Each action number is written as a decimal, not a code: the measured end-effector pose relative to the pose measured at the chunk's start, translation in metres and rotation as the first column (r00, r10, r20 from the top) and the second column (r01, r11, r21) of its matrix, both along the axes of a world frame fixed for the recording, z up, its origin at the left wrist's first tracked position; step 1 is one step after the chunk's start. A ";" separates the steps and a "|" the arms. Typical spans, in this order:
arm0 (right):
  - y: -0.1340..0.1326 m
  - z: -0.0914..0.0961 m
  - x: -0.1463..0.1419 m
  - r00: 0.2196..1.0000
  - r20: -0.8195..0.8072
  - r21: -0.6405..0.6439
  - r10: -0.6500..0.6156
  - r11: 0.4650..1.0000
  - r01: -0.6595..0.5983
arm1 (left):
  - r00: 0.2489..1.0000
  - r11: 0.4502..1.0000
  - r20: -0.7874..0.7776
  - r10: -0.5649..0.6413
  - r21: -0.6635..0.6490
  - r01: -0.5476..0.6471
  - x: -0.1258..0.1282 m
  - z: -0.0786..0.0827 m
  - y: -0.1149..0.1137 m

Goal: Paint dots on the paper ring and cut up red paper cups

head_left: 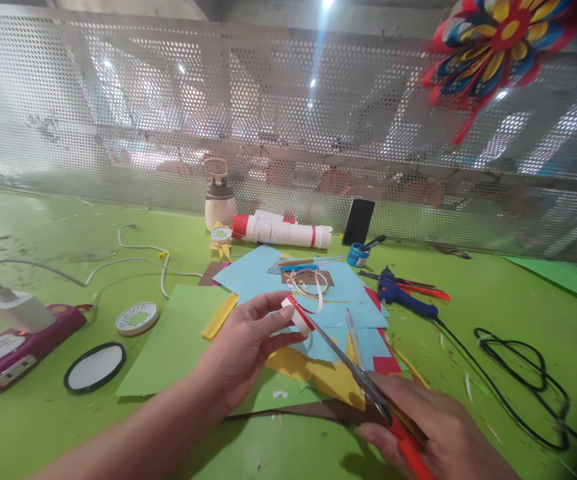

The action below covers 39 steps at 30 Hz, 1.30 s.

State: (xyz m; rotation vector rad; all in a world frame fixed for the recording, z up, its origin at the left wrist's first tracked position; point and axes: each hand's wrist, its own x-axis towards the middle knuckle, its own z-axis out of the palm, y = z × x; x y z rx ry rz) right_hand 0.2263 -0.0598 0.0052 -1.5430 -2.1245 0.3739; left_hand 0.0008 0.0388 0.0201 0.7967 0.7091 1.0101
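My left hand (243,343) pinches a small white paper cup piece with a red rim (298,315) between thumb and fingers, above the coloured paper sheets. My right hand (433,433) grips red-handled scissors (363,377) at the lower right; their blades are parted and point up-left, with the tips at the cup's red rim. Light blue paper (263,273), yellow paper (333,380) and a green sheet (178,340) lie under the hands.
A stack of white paper cups (283,230) lies at the back beside a bottle (219,197) and a phone (358,222). A blue glue gun (401,293) with black cable (513,360) is on the right. A purple power strip (13,343) and round lids (94,367) are on the left.
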 end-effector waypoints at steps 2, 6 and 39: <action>0.000 0.001 -0.001 1.000 0.009 -0.006 -0.009 1.000 0.009 | 1.000 1.000 -0.002 -0.010 -0.003 0.010 0.000 0.000 0.000; 0.002 0.003 -0.002 1.000 0.013 -0.048 -0.015 0.999 0.016 | 1.000 1.000 0.009 -0.030 0.004 0.030 0.000 0.000 0.002; 0.002 0.001 0.003 1.000 -0.006 -0.116 -0.020 0.993 0.019 | 1.000 1.000 0.022 -0.016 0.006 0.015 0.000 -0.006 0.003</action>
